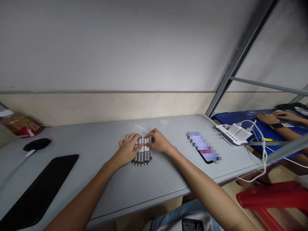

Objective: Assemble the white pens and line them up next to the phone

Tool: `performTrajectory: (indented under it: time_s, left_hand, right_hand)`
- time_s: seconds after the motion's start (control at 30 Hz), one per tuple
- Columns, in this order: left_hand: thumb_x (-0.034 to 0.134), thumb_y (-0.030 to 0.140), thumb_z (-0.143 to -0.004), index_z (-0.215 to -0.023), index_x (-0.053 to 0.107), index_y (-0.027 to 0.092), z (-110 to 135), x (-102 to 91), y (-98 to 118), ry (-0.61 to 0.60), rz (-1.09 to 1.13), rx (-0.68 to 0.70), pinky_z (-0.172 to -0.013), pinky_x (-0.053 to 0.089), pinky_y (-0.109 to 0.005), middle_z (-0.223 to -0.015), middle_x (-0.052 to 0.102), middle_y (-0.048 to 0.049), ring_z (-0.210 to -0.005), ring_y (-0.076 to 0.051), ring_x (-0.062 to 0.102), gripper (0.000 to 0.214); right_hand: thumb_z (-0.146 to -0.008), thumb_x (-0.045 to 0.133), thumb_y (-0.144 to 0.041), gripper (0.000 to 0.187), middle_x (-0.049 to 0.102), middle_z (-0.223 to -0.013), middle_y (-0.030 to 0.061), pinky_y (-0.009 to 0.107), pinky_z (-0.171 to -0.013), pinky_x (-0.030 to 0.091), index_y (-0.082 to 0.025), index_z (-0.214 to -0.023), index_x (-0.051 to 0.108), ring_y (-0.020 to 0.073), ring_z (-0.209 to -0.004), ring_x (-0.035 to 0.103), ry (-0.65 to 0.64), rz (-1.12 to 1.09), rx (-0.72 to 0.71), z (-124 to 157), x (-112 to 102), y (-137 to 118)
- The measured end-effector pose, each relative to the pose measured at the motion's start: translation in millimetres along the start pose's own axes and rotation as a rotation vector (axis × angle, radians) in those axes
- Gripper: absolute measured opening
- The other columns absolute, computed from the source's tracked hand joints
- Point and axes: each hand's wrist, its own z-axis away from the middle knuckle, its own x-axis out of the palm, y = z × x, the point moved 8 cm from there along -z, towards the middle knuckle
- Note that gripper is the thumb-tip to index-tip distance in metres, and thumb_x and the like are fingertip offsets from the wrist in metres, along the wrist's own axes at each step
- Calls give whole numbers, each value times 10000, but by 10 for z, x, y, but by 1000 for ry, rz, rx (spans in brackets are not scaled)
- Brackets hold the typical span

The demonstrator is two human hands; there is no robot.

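Note:
Several pens lie side by side in a row on the grey table, with white barrels, grey grips and silvery tips pointing toward me. My left hand curls over the row's left side, thumb and fingers closed on the pens. From the right, my right hand closes its thumb and fingers on the upper part of the row. The far ends of the pens are partly hidden by my fingers.
To the right lies a lit phone, near a white power strip with plugged-in chargers and cables. At left are a black mat, a black mouse and a jar. Another person's hands rest beyond the metal frame, above a red stool.

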Motion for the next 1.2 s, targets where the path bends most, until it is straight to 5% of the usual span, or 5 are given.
performTrajectory:
  time_s: [0.43, 0.8, 1.2]
  left_hand:
    - [447, 469, -906, -1211, 492, 291, 13, 13, 37, 2, 30, 50, -935, 346, -433, -1290, 505, -51, -1201, -257, 426, 356]
    - [486, 527, -865, -1210, 517, 278, 30, -19, 78, 26, -28, 5, -905, 352, -454, -1284, 485, -79, -1180, -293, 416, 427]
    - [548, 556, -818, -1288, 471, 289, 26, 44, 145, 16, -49, 36, -957, 320, -497, -1391, 436, -92, -1262, -327, 380, 546]
  right_hand:
    - [-751, 701, -175, 356, 495, -1055, 80, 312, -878, 443, -178, -1106, 689, 154, -925, 530, 4, -45, -22, 16, 59, 37]
    - [-748, 669, -110, 428, 496, -1129, 97, 297, -791, 487, -157, -1173, 634, 113, -767, 544, -76, -76, -8, 21, -28, 76]
    - [-732, 745, -257, 502, 481, -1080, 88, 304, -817, 468, -158, -1204, 607, 135, -820, 532, -89, -16, -1, 59, 4, 21]
